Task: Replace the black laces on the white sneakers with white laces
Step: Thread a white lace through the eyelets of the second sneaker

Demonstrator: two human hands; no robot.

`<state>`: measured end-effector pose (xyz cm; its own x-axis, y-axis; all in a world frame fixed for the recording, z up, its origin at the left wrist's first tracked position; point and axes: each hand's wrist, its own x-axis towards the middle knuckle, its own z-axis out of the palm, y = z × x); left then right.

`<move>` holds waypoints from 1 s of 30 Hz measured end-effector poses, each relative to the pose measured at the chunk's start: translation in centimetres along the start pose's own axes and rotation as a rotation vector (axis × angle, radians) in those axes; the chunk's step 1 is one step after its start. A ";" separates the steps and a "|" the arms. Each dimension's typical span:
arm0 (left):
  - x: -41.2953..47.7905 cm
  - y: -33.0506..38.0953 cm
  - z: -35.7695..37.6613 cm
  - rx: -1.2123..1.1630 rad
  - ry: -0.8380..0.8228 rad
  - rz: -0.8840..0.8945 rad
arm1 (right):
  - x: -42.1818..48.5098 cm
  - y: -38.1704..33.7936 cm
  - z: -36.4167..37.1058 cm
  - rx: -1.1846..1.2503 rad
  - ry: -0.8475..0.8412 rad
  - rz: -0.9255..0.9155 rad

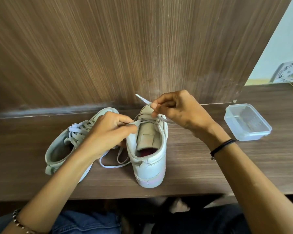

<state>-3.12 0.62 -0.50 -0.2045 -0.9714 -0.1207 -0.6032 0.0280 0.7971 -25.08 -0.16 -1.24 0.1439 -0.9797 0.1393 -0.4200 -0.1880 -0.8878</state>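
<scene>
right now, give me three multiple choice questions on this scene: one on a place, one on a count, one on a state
1. Where is the box from the upright sneaker? A left B right C on top
2. How many sneakers are on the desk? A one B three C two
3. What is the right hand doing? A pinching a lace B lying flat C gripping the box

1 B: it sits off to that sneaker's right.
2 C: the upright sneaker and a tipped sneaker beside it.
3 A: thumb and finger close on the lace end.
</scene>
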 end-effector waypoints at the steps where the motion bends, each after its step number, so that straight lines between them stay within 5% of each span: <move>1: 0.1 0.1 -0.2 -0.041 -0.020 -0.036 | 0.1 -0.1 0.1 -0.006 0.007 0.000; 30: -0.1 0.5 -0.8 -0.286 -0.099 -0.142 | 0.7 -0.7 1.4 -0.242 -0.271 0.034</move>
<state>-2.82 0.52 0.42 -0.2166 -0.9328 -0.2879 -0.3928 -0.1867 0.9005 -23.44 -0.67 -1.13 0.3449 -0.9379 -0.0382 -0.6237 -0.1986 -0.7560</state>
